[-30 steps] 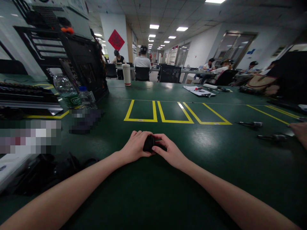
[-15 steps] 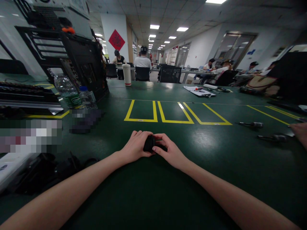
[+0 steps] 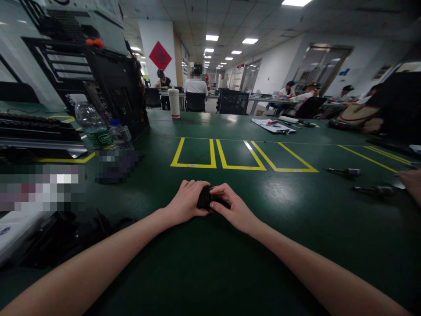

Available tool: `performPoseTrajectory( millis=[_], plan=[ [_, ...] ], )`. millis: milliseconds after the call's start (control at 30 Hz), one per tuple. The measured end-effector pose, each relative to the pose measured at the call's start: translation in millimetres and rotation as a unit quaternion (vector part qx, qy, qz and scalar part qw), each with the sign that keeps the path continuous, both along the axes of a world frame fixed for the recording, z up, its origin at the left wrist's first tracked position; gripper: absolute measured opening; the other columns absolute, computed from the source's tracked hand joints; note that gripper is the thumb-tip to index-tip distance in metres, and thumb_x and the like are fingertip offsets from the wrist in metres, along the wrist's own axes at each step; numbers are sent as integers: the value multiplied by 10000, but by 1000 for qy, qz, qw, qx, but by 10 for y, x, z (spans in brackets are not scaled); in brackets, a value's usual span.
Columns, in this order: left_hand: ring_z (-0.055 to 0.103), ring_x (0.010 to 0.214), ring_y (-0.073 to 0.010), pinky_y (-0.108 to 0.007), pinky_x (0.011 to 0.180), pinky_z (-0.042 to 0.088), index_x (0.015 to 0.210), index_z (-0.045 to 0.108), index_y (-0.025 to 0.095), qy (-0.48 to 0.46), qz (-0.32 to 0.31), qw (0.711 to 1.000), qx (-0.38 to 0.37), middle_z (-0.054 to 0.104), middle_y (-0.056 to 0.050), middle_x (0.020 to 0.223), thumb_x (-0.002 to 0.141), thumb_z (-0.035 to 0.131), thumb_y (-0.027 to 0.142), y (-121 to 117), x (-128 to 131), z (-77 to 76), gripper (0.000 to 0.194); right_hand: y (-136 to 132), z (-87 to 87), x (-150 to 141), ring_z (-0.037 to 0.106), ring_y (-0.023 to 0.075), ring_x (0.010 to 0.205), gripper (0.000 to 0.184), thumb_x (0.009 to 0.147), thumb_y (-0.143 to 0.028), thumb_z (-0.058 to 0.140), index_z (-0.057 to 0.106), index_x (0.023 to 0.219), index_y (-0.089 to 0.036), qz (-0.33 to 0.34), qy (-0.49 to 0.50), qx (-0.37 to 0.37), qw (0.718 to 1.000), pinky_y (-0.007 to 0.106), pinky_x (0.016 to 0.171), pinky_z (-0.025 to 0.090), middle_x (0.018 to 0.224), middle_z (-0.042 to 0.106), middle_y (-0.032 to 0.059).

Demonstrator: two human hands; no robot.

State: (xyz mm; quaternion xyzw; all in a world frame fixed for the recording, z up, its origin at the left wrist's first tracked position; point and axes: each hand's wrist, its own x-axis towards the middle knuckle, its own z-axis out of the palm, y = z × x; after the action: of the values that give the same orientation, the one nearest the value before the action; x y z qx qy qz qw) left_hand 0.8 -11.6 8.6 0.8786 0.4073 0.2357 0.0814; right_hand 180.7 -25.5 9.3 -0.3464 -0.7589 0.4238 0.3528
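Note:
A small black object (image 3: 204,198) is between my two hands, low over the green table (image 3: 210,263); its kind is hard to make out. My left hand (image 3: 186,201) wraps round its left side, fingers over the top and thumb below. From the right, the fingers and thumb of my right hand (image 3: 232,205) close on its right end. A dark part shows in the gap between that thumb and forefinger. The fingertips hide much of the object.
Yellow tape frames (image 3: 194,166) mark the table ahead. A white bottle (image 3: 174,103) and a clipboard (image 3: 272,125) stand farther back. Plastic bottles (image 3: 92,123) and a black computer case (image 3: 115,87) are at left. Two screwdriver-like tools (image 3: 375,190) lie at right, near another person's hand (image 3: 411,182).
My right fingers have shifted slightly on the black object's right end. My left hand keeps its hold almost unchanged.

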Motion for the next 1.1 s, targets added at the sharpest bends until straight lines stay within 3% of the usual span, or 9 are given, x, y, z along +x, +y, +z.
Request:
performPoseTrajectory(
  millis=[100,400,533,733,933,1100],
  plan=[
    [485,876,-221,-348,754,322,1095,377,193,-2,0,1000,-7,523,-52,1008,651,628,381,7,0,-9,543,8,3,-3,480,169,1028,321,776,-185,494,401,1079,-240,3,-1,-23,1000,389,893,414,1086,461,32],
    [487,905,-226,-356,772,326,1109,370,194,8,-6,1000,-27,516,-60,1038,666,621,348,-38,-14,89,531,-11,34,14,483,165,1000,259,765,-199,511,435,1009,-239,17,-9,-6,1000,386,881,423,1042,454,15],
    [489,881,-223,-351,759,327,1092,382,190,1,0,1000,-15,526,-55,1005,651,630,380,-10,-7,35,540,-5,44,-5,506,156,960,189,784,-209,486,453,969,-231,6,1,-19,1000,371,840,452,1001,476,8],
    [490,874,-221,-345,749,322,1084,387,192,-9,2,1000,-4,530,-51,1001,637,638,379,13,-6,-15,545,25,10,-15,500,172,1015,295,781,-205,491,404,1062,-225,13,18,-55,998,388,870,431,1074,486,39],
    [486,890,-226,-346,757,320,1097,376,194,5,-1,1000,-13,525,-54,1014,633,644,348,-1,-10,18,557,27,-19,2,506,156,999,278,765,-187,512,411,1021,-221,34,25,-34,999,364,874,427,1030,498,19],
    [486,889,-222,-343,758,323,1098,376,196,-6,0,1000,-5,524,-51,1019,638,639,390,11,-3,-14,564,47,-26,-6,501,160,965,136,789,-231,478,481,924,-220,-21,6,22,1000,361,860,419,1007,493,19]
  ],
)
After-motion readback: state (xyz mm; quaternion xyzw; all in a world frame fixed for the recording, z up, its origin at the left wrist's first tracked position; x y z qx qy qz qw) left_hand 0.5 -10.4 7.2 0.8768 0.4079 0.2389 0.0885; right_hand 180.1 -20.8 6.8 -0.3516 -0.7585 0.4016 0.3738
